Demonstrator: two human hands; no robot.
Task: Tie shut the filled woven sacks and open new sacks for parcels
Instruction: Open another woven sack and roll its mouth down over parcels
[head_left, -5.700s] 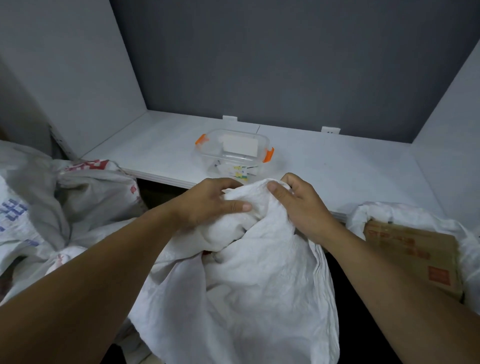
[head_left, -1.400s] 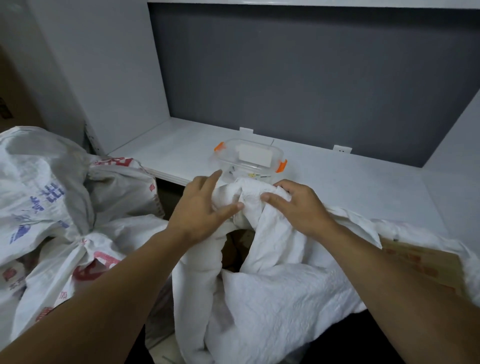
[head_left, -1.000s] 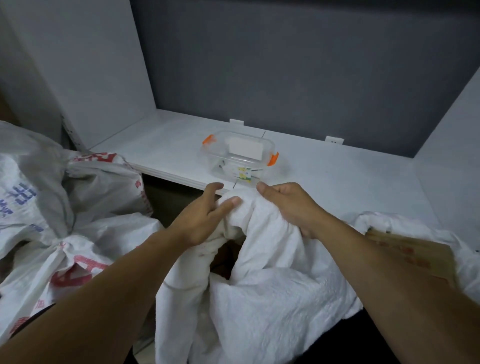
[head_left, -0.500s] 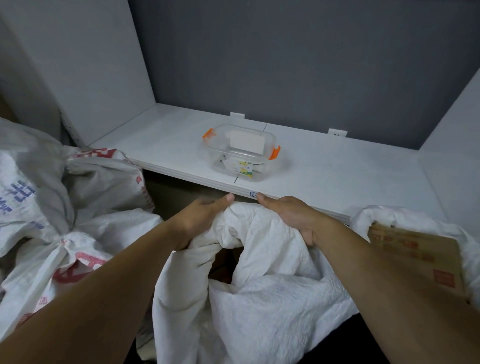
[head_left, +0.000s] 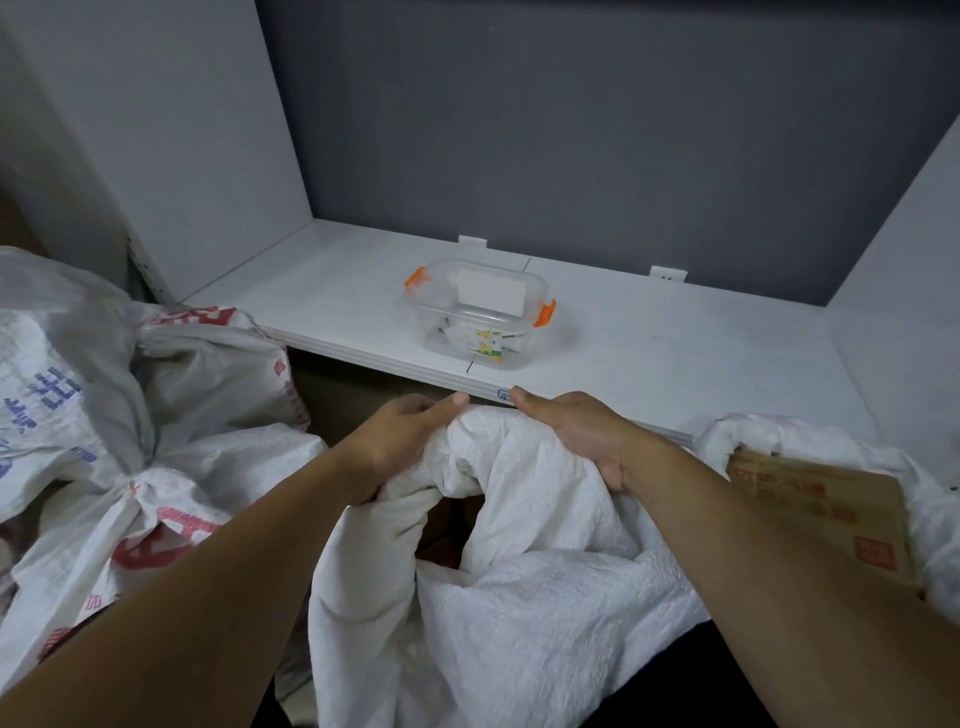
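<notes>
Just below the shelf (head_left: 675, 364) edge, centre: white sack (head_left: 519, 597), mouth bunched up, dark gap open under the bunch. Gripped on top by left hand (head_left: 410, 431) and right hand (head_left: 576, 436), fingers of both curled round the fabric. Probably gathering the mouth for tying: squeeze folds tight, close the gap, twist before knotting. Tied sacks (head_left: 130, 499) at left.

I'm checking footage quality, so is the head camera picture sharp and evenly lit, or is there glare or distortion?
Head view: dim, even light, no glare; the white sack, left hand and right hand look sharp; wide-angle distortion slants the side panel; dark shadow lies under the shelf.
</notes>
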